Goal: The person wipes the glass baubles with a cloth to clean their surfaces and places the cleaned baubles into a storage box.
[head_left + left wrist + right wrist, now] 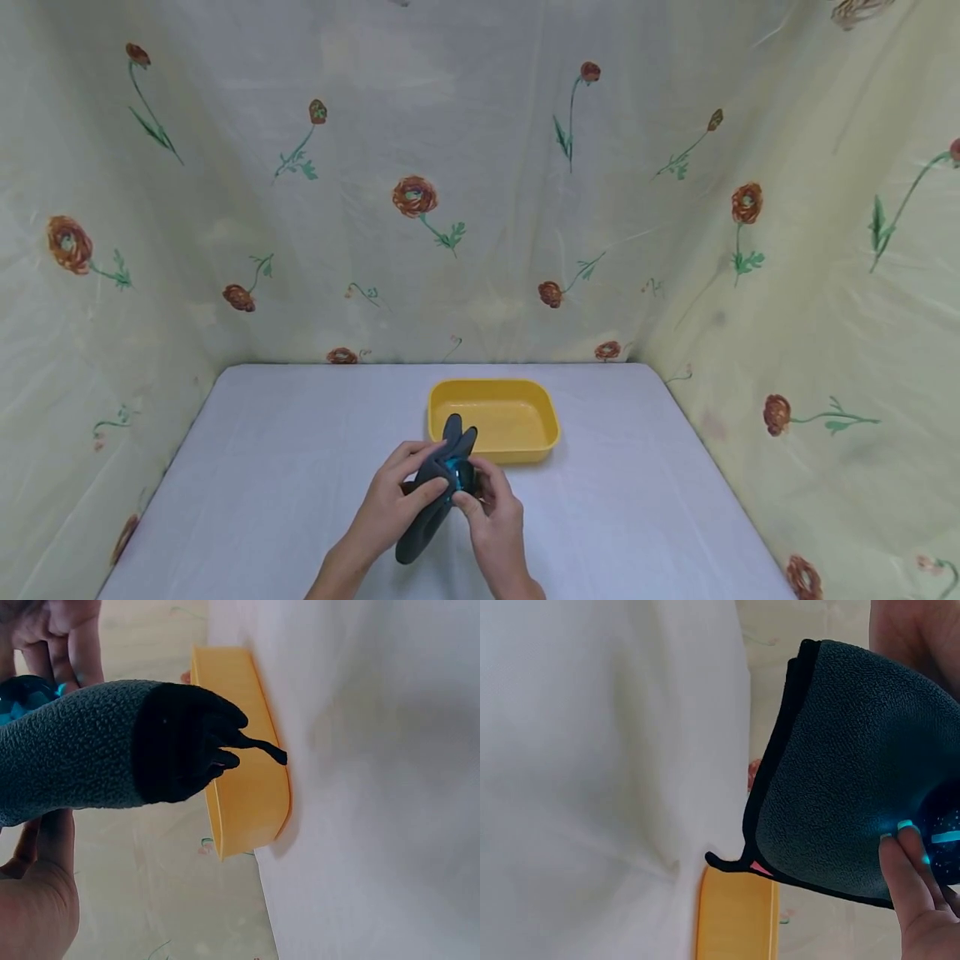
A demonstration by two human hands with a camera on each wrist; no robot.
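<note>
Between the two hands, over the front middle of the table, is a folded dark grey fluffy cloth (418,529) with black edging and a small hanging loop. My left hand (386,504) grips the cloth, its thumb on the near face. A shiny dark round object (463,475) with teal-blue glints sits against the cloth; I cannot tell its kind. My right hand (498,525) holds this object by thumb and fingers. Right-hand fingertips (906,825) lie at its edge, where teal light falls on them, while the cloth (840,765) spreads behind it in the right wrist view.
A yellow rectangular tray (551,417) stands on the white-covered table (300,450), just beyond the hands. Flower-printed sheeting (487,125) closes off the back and both sides.
</note>
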